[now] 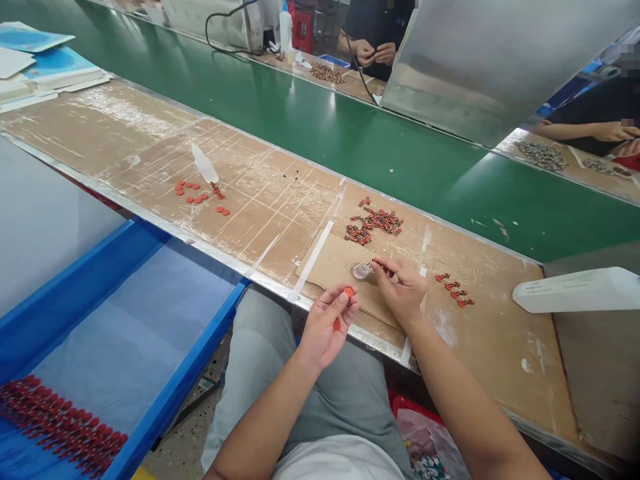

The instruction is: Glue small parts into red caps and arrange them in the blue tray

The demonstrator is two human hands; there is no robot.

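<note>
My left hand pinches a round orange-red disc between thumb and fingertips. A second red piece shows lower down in its curled fingers. With closed fingertips my right hand grips a small red-and-brown piece, partly hidden by the fingers. That piece is at the rim of a small round dish, which rests on a cardboard sheet. Beyond the dish lies a pile of small red-and-dark pieces. Right of my right hand, several red-based pieces lie in a slanted row.
Loose red discs lie on the left near a white, flat-looking bottle. A blue tray holds rows of red pieces. A white container juts in at right. Past the green belt, co-workers' hands handle small things.
</note>
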